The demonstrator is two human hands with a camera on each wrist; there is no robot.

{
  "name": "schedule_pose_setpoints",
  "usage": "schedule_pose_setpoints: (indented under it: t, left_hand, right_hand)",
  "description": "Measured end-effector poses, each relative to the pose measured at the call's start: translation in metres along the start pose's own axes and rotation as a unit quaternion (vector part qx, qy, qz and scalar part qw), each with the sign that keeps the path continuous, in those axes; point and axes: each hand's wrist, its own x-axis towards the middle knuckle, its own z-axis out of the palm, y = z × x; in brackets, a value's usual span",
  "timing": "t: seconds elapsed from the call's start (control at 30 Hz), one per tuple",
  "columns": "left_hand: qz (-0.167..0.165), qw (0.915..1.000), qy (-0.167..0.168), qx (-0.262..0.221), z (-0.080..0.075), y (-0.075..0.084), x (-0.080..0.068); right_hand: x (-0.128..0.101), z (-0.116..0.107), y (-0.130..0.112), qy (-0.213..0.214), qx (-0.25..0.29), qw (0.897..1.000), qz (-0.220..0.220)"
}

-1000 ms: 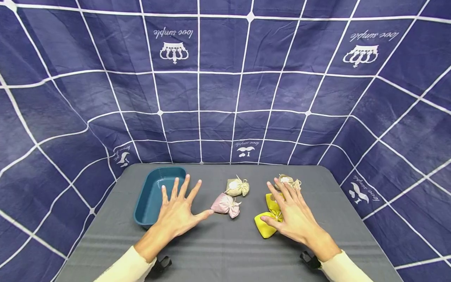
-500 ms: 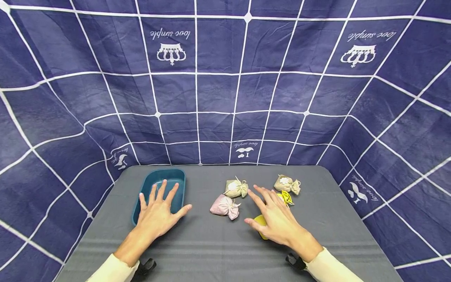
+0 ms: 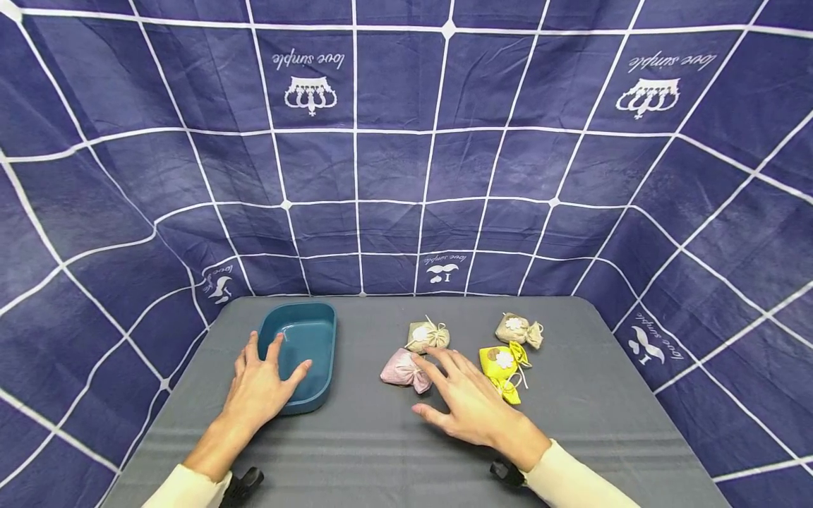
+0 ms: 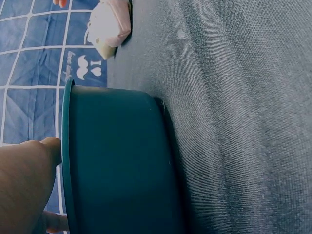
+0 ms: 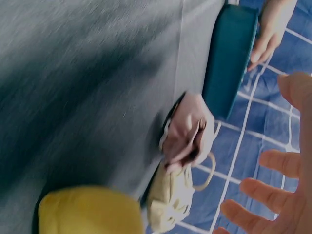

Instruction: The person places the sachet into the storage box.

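Note:
A teal tray (image 3: 315, 397) sits at the left of the grey table (image 3: 381, 444). My left hand (image 3: 269, 363) rests on its near left corner with straight fingers, the thumb over the inside; the left wrist view shows the tray wall (image 4: 122, 161) and a fingertip (image 4: 48, 146) at its rim. My right hand (image 3: 444, 381) hovers with fingers spread, holding nothing, its fingertips over the pink pouch (image 3: 399, 370) and close to a beige pouch (image 3: 427, 335). The right wrist view shows the pink pouch (image 5: 187, 134), the beige pouch (image 5: 170, 200) and the yellow pouch (image 5: 87, 209) below my fingers (image 5: 263, 195).
A yellow pouch (image 3: 502, 361) lies right of my right hand, with a second beige pouch (image 3: 517, 328) behind it. A blue checked cloth (image 3: 406, 141) walls in the table on three sides. Bare table lies in front of both hands.
Both hands slid left. The left hand went from the table onto the tray's corner. The right hand left the yellow pouch and now hovers by the pink one.

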Motion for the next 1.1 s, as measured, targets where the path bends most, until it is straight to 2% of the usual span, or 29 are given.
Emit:
schedule_pose_setpoints:
  t: [0.23, 0.5, 0.8, 1.1]
  left_hand:
    - [0.008, 0.9999, 0.004, -0.008, 0.003, 0.001, 0.000]
    - [0.045, 0.9986, 0.020, -0.017, 0.012, 0.009, -0.002]
    - [0.075, 0.9968, 0.022, -0.019, 0.022, 0.026, -0.004]
    - [0.095, 0.9953, 0.001, -0.023, 0.032, 0.050, -0.006]
  right_hand:
    - [0.013, 0.006, -0.016, -0.004, -0.001, 0.999, -0.039]
    - [0.027, 0.017, -0.031, -0.019, -0.004, 0.997, -0.077]
    - [0.037, 0.026, -0.044, -0.043, 0.004, 0.995, -0.088]
    - [0.035, 0.033, -0.044, -0.049, -0.003, 0.995, -0.088]
